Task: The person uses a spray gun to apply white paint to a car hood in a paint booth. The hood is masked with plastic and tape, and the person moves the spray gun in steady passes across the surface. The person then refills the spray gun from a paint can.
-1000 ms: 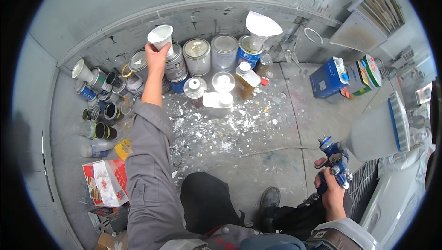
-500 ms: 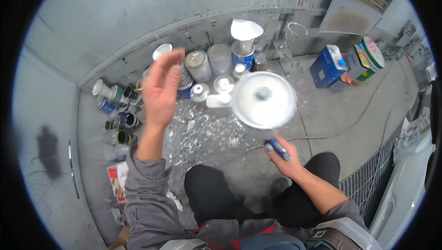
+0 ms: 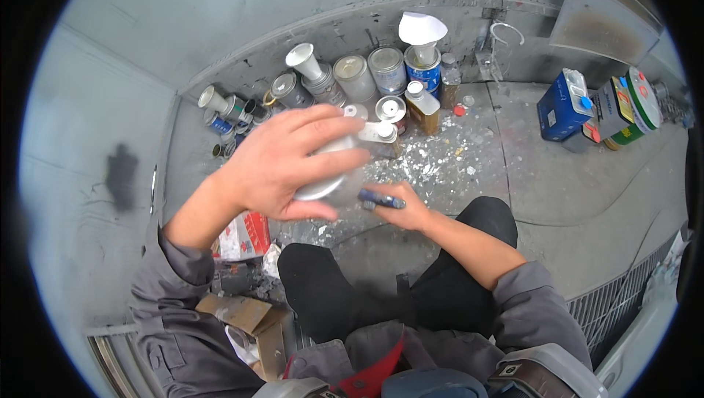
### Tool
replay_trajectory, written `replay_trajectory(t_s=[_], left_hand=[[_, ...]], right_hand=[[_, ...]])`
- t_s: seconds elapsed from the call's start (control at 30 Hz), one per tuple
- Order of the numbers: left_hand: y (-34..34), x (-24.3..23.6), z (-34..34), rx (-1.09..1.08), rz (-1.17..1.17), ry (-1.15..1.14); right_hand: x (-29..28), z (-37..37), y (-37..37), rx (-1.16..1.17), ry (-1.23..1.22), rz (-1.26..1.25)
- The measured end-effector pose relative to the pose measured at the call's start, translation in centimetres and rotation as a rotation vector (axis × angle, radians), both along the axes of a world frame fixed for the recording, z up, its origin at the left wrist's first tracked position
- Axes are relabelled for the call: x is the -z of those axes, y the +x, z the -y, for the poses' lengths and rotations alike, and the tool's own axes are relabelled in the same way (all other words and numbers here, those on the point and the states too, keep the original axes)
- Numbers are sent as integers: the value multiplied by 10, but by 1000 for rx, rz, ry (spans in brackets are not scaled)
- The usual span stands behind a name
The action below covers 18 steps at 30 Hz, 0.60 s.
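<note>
My right hand [image 3: 405,207] is closed around the blue-and-dark handle of a spray gun [image 3: 383,199] in front of my knees. Above and left of that handle sits the gun's pale, rounded cup [image 3: 319,190], blurred by motion. My left hand [image 3: 286,156] reaches over the cup from the left, its fingers curved across the top and the thumb along the near side. Much of the cup is hidden under those fingers. Just beyond stand a squat can with a white cap [image 3: 381,133] and a yellowish bottle [image 3: 423,108].
Paint cans [image 3: 353,75] line the wall, one blue can [image 3: 424,68] topped by a white paper funnel [image 3: 423,29]. At right stand a blue canister [image 3: 563,108] and a white-green can [image 3: 645,105]. A red-and-white packet [image 3: 253,235] and cardboard box [image 3: 271,339] lie at left. A floor grating [image 3: 605,295] runs at right.
The spray gun has moved left and its cup has tilted leftward. My left hand has come from its raised place down onto the cup. The view has shifted to the left.
</note>
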<state>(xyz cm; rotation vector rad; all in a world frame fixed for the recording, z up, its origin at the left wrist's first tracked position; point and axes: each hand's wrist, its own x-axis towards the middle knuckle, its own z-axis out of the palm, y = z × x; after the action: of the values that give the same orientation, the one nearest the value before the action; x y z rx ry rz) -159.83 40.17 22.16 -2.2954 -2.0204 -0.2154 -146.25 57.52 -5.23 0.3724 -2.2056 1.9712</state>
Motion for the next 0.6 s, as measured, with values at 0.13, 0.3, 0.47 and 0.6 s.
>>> replay_trajectory(t_s=[0.13, 0.3, 0.47, 0.6], left_hand=[[-4, 7, -18, -32, -175, 5], [0, 63, -64, -784, -283, 365], [-7, 78, -82, -1264, -181, 239], [-20, 61, -70, -1535, 91, 107]], right_hand=[[22, -6, -18, 156, 5, -60], [48, -18, -42, 477, 125, -113], [51, -6, -58, 496, 243, 0], [59, 18, -72, 465, 279, 24]])
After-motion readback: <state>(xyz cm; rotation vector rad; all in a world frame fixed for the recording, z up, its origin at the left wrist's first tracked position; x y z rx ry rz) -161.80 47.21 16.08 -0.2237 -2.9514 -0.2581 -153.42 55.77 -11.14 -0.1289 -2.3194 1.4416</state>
